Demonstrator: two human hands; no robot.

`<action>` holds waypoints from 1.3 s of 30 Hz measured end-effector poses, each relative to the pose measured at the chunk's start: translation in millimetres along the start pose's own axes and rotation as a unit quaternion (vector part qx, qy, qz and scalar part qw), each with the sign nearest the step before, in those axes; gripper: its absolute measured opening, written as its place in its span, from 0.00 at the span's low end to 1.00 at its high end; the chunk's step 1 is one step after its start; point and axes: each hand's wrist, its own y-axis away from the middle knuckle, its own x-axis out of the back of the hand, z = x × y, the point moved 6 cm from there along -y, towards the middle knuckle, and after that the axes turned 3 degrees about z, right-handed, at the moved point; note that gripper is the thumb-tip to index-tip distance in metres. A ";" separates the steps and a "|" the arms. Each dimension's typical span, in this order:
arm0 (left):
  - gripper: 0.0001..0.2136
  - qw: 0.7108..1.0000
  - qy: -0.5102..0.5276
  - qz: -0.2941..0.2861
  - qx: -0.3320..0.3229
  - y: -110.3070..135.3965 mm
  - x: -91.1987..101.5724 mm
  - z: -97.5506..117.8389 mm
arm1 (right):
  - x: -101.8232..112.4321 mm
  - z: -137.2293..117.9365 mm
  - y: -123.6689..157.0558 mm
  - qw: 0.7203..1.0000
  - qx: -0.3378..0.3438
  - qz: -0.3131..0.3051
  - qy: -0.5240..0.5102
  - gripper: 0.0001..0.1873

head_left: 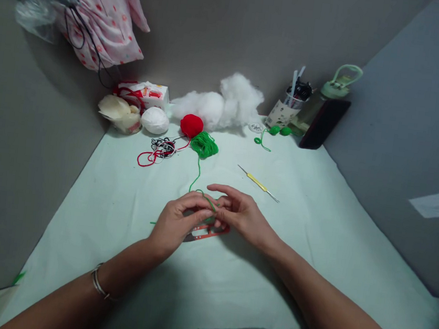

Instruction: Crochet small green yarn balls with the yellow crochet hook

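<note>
Fingers [228, 191] of the left hand [175, 222] and right hand [248, 219] pinch green yarn [209, 201], which trails forward to a skein [204, 145] nearer the left.

Left forearm [120, 267]: I see it bare, slanting up from the lower left.
Right forearm [320, 287]: also bare, it slants up from the lower right.
Left hand [175, 220]: thumb and bent fingers are close together, in a pinch.
Right hand [247, 218]: the thumb presses near curled fingers; the index finger [226, 189] extends leftward.
Fingertips [211, 214]: both hands meet, I believe touching.
</note>
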 end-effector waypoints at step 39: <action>0.02 1.000 0.004 -0.009 -0.013 -7.0 6.9 -4.3 | 4.4 -8.2 -2.4 0.996 0.057 0.044 0.045 0.14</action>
